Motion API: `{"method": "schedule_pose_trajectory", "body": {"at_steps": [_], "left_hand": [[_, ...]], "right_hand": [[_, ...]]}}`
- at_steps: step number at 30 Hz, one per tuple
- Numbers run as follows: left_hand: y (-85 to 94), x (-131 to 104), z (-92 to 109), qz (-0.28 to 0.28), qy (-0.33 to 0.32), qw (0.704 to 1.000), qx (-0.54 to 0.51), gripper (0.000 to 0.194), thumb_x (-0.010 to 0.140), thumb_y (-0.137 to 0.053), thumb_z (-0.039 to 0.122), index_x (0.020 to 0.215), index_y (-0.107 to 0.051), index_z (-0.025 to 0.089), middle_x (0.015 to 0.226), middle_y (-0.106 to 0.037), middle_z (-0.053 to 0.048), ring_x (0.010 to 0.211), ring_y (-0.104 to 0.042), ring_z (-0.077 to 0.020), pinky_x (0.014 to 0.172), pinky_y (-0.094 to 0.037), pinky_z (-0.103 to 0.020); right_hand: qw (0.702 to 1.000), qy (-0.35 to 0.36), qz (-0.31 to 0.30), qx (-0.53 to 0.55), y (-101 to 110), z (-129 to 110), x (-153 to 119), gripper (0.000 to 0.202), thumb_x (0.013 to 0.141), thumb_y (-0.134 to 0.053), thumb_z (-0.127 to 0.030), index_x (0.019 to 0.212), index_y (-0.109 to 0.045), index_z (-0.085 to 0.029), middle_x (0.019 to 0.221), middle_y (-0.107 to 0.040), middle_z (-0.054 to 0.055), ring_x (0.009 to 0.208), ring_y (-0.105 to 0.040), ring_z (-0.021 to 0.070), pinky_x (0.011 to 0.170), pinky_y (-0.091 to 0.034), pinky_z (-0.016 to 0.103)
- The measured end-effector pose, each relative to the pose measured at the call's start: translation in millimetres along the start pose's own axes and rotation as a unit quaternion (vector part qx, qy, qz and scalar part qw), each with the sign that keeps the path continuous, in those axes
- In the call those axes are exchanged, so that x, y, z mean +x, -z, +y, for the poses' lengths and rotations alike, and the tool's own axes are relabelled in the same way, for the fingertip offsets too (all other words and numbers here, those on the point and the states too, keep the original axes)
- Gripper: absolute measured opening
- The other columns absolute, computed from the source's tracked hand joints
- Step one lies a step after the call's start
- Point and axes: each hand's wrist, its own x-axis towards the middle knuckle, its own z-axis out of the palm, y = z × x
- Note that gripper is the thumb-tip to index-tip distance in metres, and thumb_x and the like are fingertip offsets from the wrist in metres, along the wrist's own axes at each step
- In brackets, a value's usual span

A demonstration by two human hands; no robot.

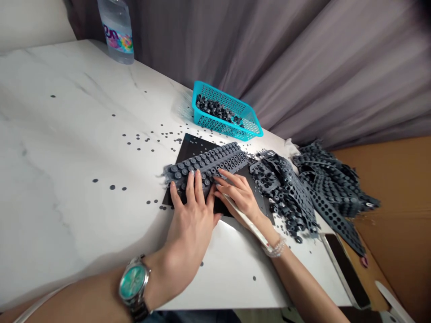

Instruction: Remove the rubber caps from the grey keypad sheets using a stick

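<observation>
A dark grey moulded rubber sheet with rows of round knobs lies slanted on a black mat. My left hand rests on the sheet's near edge, fingers spread, pressing it down. In my right hand is a slim white-handled tool, its handle running back towards the wrist. The fingers of this hand are closed round it at the sheet's near edge, beside my left thumb. The tool's working tip is hidden, so its kind does not show.
A turquoise basket of small dark rubber parts stands behind the mat. Punched sheets and loose rubber pieces heap up at right, near a phone. Small dark discs are strewn on the white table. A water bottle stands back left.
</observation>
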Motion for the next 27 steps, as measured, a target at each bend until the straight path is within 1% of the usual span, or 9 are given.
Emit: {"method": "schedule_pose_trajectory", "body": {"at_steps": [4,11,14,16,18,20,22,24,27], "left_hand": [[-2.8,-2,1,0.019,-0.004,1.0,0.002,0.057,0.089,-0.054,0.041,0.138,-0.05,0.013,0.155,-0.021,-0.028,0.144,-0.019,-0.0398,0.108,-0.022,-0.069],[-8.1,-3,0,0.032,-0.006,0.999,0.003,0.056,0.089,-0.054,0.039,0.138,-0.049,0.011,0.154,-0.021,-0.029,0.144,-0.021,-0.0402,0.108,-0.022,-0.068],[-11.5,-3,0,0.036,-0.008,0.999,0.008,0.058,0.089,-0.054,0.039,0.14,-0.046,0.012,0.154,-0.022,-0.03,0.144,-0.021,-0.0406,0.108,-0.02,-0.069],[-12.8,-3,0,0.041,-0.012,0.999,0.014,0.062,0.089,-0.054,0.039,0.143,-0.041,0.013,0.153,-0.023,-0.031,0.144,-0.019,-0.041,0.107,-0.02,-0.07],[-12.6,-3,0,0.043,-0.014,0.999,0.018,0.065,0.089,-0.055,0.039,0.145,-0.037,0.014,0.152,-0.023,-0.032,0.144,-0.018,-0.0418,0.107,-0.021,-0.07],[-11.2,-3,0,0.039,-0.014,0.999,0.02,0.066,0.088,-0.056,0.04,0.146,-0.036,0.014,0.152,-0.024,-0.032,0.144,-0.019,-0.0427,0.106,-0.022,-0.07],[-9.6,-4,0,0.033,-0.011,0.999,0.021,0.066,0.088,-0.055,0.041,0.146,-0.036,0.015,0.153,-0.024,-0.031,0.143,-0.02,-0.0428,0.106,-0.022,-0.07],[-8.7,-3,0,0.033,-0.012,0.999,0.024,0.066,0.089,-0.054,0.041,0.146,-0.035,0.016,0.153,-0.024,-0.031,0.143,-0.02,-0.0423,0.107,-0.022,-0.07],[-8.9,-3,0,0.038,-0.013,0.999,0.021,0.065,0.09,-0.053,0.041,0.146,-0.036,0.015,0.153,-0.023,-0.031,0.144,-0.019,-0.042,0.107,-0.021,-0.07]], "right_hand": [[1.0,0.004,-0.014,-0.007,-2,4,0,0.011,0.09,-0.059,-0.014,0.1,-0.057,-0.019,0.111,-0.072,0.014,0.124,-0.057,0.0252,0.091,-0.05,0.042],[0.997,0.037,-0.055,-0.034,-3,7,-4,0.013,0.093,-0.053,-0.013,0.105,-0.055,-0.019,0.116,-0.069,0.015,0.131,-0.05,0.0239,0.093,-0.05,0.042],[0.996,0.029,-0.075,-0.035,-3,6,-4,0.014,0.094,-0.047,-0.011,0.104,-0.055,-0.019,0.118,-0.068,0.017,0.132,-0.049,0.0231,0.094,-0.05,0.042],[0.998,-0.006,-0.052,-0.043,-4,8,-4,0.015,0.095,-0.044,-0.012,0.101,-0.056,-0.019,0.122,-0.065,0.017,0.13,-0.05,0.0232,0.094,-0.05,0.042],[0.995,-0.077,0.01,-0.07,-5,15,-6,0.014,0.096,-0.043,-0.014,0.097,-0.056,-0.02,0.125,-0.064,0.017,0.128,-0.052,0.0239,0.093,-0.05,0.044],[0.98,-0.16,0.066,-0.101,-5,22,-8,0.012,0.096,-0.044,-0.018,0.095,-0.056,-0.021,0.121,-0.066,0.016,0.129,-0.052,0.0255,0.094,-0.049,0.047],[0.969,-0.204,0.082,-0.113,-5,27,-10,0.01,0.095,-0.047,-0.021,0.096,-0.057,-0.022,0.116,-0.069,0.014,0.133,-0.047,0.027,0.097,-0.046,0.05],[0.975,-0.192,0.064,-0.095,-5,26,-9,0.008,0.094,-0.05,-0.022,0.097,-0.058,-0.022,0.117,-0.069,0.012,0.135,-0.044,0.0271,0.099,-0.044,0.051],[0.991,-0.122,0.022,-0.05,-6,16,-2,0.008,0.094,-0.053,-0.021,0.097,-0.059,-0.022,0.117,-0.07,0.01,0.133,-0.047,0.0248,0.101,-0.042,0.048]]}}
